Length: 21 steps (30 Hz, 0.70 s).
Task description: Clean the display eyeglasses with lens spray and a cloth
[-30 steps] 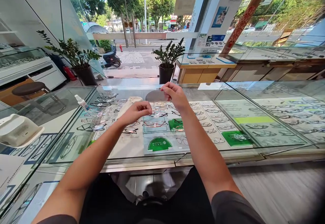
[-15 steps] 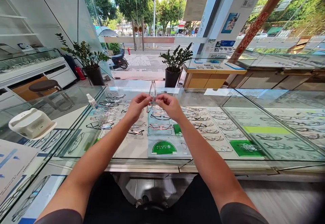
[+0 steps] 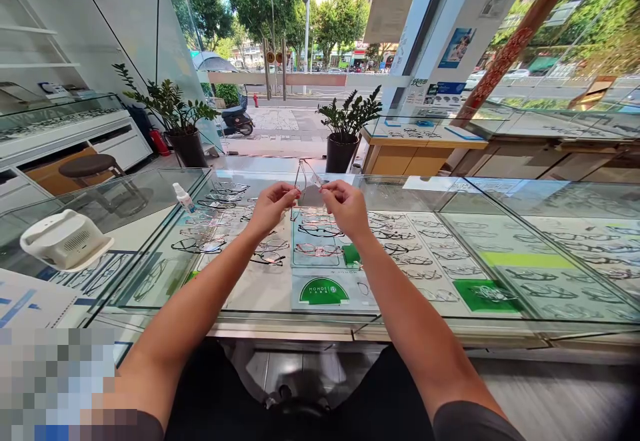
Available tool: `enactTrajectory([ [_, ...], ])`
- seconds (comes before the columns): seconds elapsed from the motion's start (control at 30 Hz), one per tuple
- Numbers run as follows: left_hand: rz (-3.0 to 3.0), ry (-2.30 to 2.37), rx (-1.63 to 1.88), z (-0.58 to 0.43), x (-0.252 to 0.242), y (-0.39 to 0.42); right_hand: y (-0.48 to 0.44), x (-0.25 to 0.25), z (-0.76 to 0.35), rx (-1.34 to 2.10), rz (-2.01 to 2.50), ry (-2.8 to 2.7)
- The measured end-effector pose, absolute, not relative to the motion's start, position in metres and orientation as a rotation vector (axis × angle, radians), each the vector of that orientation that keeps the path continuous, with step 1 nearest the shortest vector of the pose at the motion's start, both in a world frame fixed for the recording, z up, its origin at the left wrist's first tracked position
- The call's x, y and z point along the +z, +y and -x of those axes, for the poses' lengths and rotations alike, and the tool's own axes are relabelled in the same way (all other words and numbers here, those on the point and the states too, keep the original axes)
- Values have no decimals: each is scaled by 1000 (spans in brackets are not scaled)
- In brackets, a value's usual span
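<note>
Above the glass counter (image 3: 250, 327), a thin-framed pair of eyeglasses (image 3: 303, 169) is held up between my two hands. My left hand (image 3: 274, 209) is closed, its thumb and fingers pinching the left side of the pair. The right part of the eyeglasses is in the pinch of my right hand (image 3: 346, 207), with one temple swung out that way. Fine parts near the fingertips are too small to make out. Below the hands lie a red-framed pair (image 3: 318, 250) and several dark-framed pairs.
A white spray bottle (image 3: 183, 197) stands left of my left hand. Farther left is a white device (image 3: 67, 241). A green-labelled display card (image 3: 324, 290) lies near the counter's front edge. Potted plants (image 3: 343, 147) stand beyond the counter, by the glass doors.
My right hand has moved to the right, away from my left hand. The eyeglasses' temple on that side has swung outward, so the pair is spread wider.
</note>
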<state>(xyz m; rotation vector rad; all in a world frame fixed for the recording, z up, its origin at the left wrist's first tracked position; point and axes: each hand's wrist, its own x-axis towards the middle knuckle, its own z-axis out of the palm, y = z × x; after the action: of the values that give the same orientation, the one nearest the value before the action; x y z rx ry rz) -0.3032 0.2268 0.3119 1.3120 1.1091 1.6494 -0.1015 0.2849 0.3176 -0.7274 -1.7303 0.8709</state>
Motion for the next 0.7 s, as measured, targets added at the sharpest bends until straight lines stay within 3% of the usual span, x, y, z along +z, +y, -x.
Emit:
enactTrajectory([
  [0.23,-1330,1146,1634,311,309,230,291,320,91,456,868,-1599],
  [0.43,-1291,1097,1610,311,310,229,290,322,91,321,834,-1658],
  [0.7,-1166,963,1601,308,319,224,289,295,118,977,616,-1974],
])
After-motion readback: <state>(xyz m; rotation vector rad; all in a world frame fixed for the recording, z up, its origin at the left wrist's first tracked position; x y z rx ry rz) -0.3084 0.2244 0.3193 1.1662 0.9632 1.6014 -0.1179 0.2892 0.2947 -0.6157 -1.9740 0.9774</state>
